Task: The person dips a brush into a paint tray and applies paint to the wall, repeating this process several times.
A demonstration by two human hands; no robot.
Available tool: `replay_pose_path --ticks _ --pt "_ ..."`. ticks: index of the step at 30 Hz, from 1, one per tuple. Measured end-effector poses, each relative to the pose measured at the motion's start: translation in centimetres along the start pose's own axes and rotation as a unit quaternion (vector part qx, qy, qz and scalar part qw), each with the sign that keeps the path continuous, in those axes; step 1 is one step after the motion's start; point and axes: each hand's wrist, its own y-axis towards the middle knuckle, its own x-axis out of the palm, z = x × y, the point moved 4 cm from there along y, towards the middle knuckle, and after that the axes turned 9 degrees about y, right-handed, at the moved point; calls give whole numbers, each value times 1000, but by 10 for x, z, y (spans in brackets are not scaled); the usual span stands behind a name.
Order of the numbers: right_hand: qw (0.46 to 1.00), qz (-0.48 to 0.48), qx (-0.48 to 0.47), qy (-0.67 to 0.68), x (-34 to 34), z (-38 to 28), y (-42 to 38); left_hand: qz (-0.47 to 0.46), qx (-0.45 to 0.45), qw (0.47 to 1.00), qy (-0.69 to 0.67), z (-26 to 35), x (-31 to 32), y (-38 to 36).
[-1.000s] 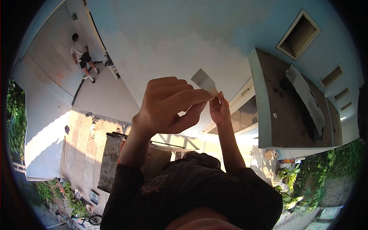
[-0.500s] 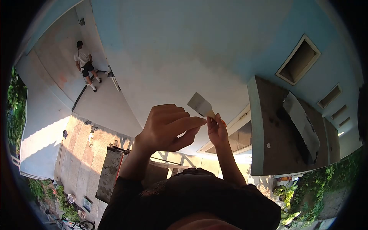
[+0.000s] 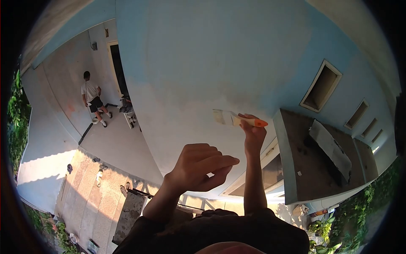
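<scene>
My right hand point(image 3: 254, 129) is wrapped round a flat paintbrush point(image 3: 237, 120) with an orange handle end. Its pale bristles point left, in front of the wall point(image 3: 182, 101), whose surface is patchy white below and light blue above. Lower and to the left, my left hand point(image 3: 202, 168) is curled into a loose fist with its back towards me. A small gap shows between thumb and forefinger, with nothing in it.
A concrete ledge point(image 3: 292, 165) juts out at right, bearing a bent grey sheet point(image 3: 330, 148). Framed openings point(image 3: 320, 86) pierce the wall above. A person point(image 3: 91, 97) stands far left with a pole. Below are a stained board point(image 3: 129, 213) and sandals point(image 3: 124, 189).
My right hand has risen to the right, and the brush has turned from slanting to nearly level. My left hand sits lower and farther right in view. The camera has tilted up.
</scene>
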Motion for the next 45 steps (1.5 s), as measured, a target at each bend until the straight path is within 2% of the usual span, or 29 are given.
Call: replay_pose_path --ticks 1,3,5,7,9,11,13,14,16,18,20,23,24,26,28,29,31,32,34,36,37,39,40,42,44,45 --pt "992 -65 -77 -82 18 -26 25 -2 -4 1000 3 2 -6 1" --pt "967 -153 -116 -171 53 -63 76 0 -1 1000 10 5 -17 2" --pt "927 -198 -113 -299 79 -84 133 24 10 1000 -1 9 -25 5" --pt "904 -216 -119 -350 99 -118 177 54 23 998 -9 15 -32 5" --pt "882 -210 -177 -382 111 -152 214 65 30 997 -6 18 -38 3" --pt "859 -187 -286 -381 125 -201 226 74 31 997 -2 21 -44 2" --pt "807 -153 -416 -390 140 -237 232 69 38 997 0 22 -49 2" --pt "808 -156 -413 -390 145 -247 242 70 33 997 0 22 -50 1" --pt "694 -192 -599 -350 156 -269 245 83 25 996 -14 21 -50 1" --pt "698 -207 -579 -367 159 -258 242 82 32 996 -15 19 -50 2" --pt "542 -273 -537 -585 151 -201 243 82 37 996 -17 20 -48 1" --pt "489 -406 -529 -562 130 -127 167 88 44 995 -15 24 -46 3" --pt "493 -464 -459 -576 122 -104 138 89 45 995 -19 27 -45 3" --pt "530 -545 -377 -528 106 -64 104 91 45 995 -22 31 -43 2" --pt "581 -555 -310 -508 106 -51 102 86 65 994 -16 34 -40 1" --pt "579 -558 -309 -507 115 -61 105 88 63 994 -15 35 -40 1" --pt "717 -517 -207 -420 140 -97 143 82 69 994 -23 37 -37 2" --pt "715 -488 -274 -419 151 -118 168 81 68 994 -23 38 -36 2" --pt "739 -407 -289 -452 171 -172 213 78 77 994 -21 41 -33 1" --pt "678 -351 -456 -457 191 -222 226 74 76 994 -23 46 -31 1" --pt "678 -352 -456 -456 199 -234 229 72 76 994 -25 48 -29 0" --pt "582 -297 -627 -424 206 -252 219 72 78 994 -27 50 -26 0" --pt "583 -298 -626 -424 202 -240 218 72 83 994 -30 52 -25 -1" --pt "543 -299 -568 -542 181 -178 221 69 86 993 -38 53 -26 0" --pt "501 -333 -596 -531 160 -119 177 66 90 993 -44 56 -25 -2" --pt "524 -376 -544 -537 152 -97 152 73 90 992 -42 56 -23 -2"
